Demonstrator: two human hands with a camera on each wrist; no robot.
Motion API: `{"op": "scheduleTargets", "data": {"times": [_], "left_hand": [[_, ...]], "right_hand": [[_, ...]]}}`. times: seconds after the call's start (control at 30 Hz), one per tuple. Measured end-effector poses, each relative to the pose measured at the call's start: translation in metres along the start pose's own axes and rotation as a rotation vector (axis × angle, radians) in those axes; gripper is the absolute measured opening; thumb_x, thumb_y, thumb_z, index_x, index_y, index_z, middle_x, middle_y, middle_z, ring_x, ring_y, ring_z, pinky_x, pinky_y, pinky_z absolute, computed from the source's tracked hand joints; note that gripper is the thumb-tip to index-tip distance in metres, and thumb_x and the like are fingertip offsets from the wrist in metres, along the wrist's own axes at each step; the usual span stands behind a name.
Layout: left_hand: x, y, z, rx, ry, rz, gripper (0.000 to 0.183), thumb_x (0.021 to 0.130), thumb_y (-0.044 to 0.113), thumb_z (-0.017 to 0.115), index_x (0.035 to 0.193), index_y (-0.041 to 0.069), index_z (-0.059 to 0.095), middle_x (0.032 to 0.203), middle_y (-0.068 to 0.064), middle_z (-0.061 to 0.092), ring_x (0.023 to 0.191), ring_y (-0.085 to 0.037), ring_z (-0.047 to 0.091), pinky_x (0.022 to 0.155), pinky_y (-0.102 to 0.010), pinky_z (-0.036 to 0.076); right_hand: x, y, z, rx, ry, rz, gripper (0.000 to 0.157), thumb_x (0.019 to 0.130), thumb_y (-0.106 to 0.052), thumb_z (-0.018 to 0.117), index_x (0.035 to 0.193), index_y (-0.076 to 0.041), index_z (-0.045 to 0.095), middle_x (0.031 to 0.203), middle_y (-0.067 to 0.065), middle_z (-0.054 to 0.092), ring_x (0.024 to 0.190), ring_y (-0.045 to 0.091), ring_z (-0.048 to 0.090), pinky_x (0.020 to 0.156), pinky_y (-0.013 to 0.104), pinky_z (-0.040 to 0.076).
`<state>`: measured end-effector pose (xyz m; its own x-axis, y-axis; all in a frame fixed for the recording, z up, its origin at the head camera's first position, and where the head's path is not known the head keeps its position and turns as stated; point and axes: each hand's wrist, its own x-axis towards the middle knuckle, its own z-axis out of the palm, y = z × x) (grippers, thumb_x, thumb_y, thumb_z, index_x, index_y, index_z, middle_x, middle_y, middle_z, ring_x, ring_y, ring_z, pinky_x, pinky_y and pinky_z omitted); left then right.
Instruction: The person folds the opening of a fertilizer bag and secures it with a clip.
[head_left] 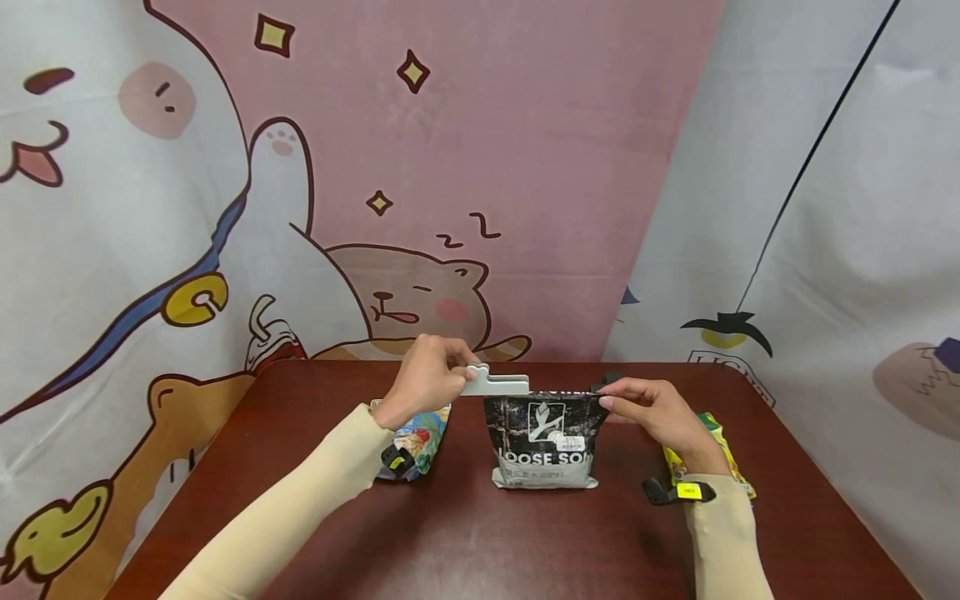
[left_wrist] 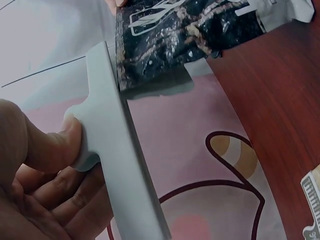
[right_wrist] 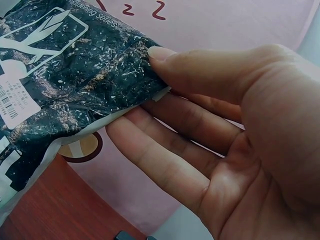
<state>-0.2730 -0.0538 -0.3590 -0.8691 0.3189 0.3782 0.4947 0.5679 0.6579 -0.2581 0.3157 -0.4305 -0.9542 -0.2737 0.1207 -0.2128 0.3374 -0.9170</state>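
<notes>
1. From here, the black-and-white LOOSE SOIL bag (head_left: 543, 421) is upright mid-bench (head_left: 480, 546).
2. The left hand (head_left: 426, 377) pinches a pale bag clip (head_left: 498, 386) at its top left, forearm slanting in.
3. The right hand (head_left: 660, 410) pinches the top right corner, thumb in front, fingers behind.
4. A colourful packet (head_left: 426, 446) sits near the left wrist, a yellow packet (head_left: 674, 465) by the right.

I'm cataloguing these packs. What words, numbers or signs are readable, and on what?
"LOOSE SOI…": black-and-white bag
"…ardening series": same bag
"Z Z": backdrop
"LION…": backdrop, partly hidden
Too small or blurred: bag's small print, sticker, wristband tag, colourful bag, yellow bag
</notes>
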Motion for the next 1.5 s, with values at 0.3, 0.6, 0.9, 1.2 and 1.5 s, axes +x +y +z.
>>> {"op": "scheduleTargets", "data": {"times": [0.3,0.6,0.9,1.2,1.5], "left_hand": [[0.001,0.009,0.011,0.056,0.021,0.03,0.011,0.083,0.006,0.074,0.084,0.015,0.081,0.072,0.004,0.076,0.057,-0.003,0.061,0.052,-0.023,0.046],[0.001,0.018,0.022,0.084,0.011,0.007,0.008,0.085,0.011,0.076,0.085,0.017,0.081,0.065,0.008,0.07,0.054,-0.005,0.057,0.054,-0.025,0.045],[0.006,0.024,0.035,0.121,0.011,-0.017,0.008,0.084,0.013,0.076,0.083,0.02,0.081,0.063,0.011,0.068,0.057,-0.005,0.057,0.058,-0.026,0.046],[0.009,0.03,0.042,0.129,0.004,-0.023,0.007,0.084,0.014,0.076,0.084,0.019,0.081,0.062,0.012,0.067,0.058,-0.005,0.057,0.056,-0.024,0.044],[0.012,0.036,0.049,0.158,-0.002,-0.031,0.004,0.085,0.017,0.077,0.085,0.018,0.081,0.066,0.011,0.068,0.061,-0.005,0.058,0.056,-0.023,0.044]], "right_hand": [[0.001,0.0,0.001,-0.01,-0.004,-0.004,0.034,0.097,-0.026,0.072,0.12,-0.001,0.072,0.108,0.013,0.075,0.093,0.016,0.076,0.082,0.032,0.062],[0.002,0.0,0.001,-0.007,-0.007,-0.008,0.033,0.097,-0.026,0.073,0.118,-0.001,0.073,0.108,0.015,0.075,0.093,0.017,0.076,0.082,0.033,0.062],[0.002,0.001,0.0,0.0,-0.01,-0.008,0.033,0.097,-0.025,0.072,0.119,-0.001,0.072,0.106,0.012,0.075,0.093,0.017,0.076,0.082,0.032,0.062],[0.001,0.002,0.0,-0.002,-0.009,-0.012,0.032,0.097,-0.025,0.072,0.119,-0.001,0.072,0.107,0.012,0.075,0.092,0.017,0.076,0.081,0.03,0.062],[0.001,0.001,-0.001,-0.005,-0.007,-0.007,0.032,0.097,-0.026,0.072,0.118,-0.001,0.073,0.106,0.012,0.075,0.093,0.017,0.076,0.082,0.033,0.062]]}}
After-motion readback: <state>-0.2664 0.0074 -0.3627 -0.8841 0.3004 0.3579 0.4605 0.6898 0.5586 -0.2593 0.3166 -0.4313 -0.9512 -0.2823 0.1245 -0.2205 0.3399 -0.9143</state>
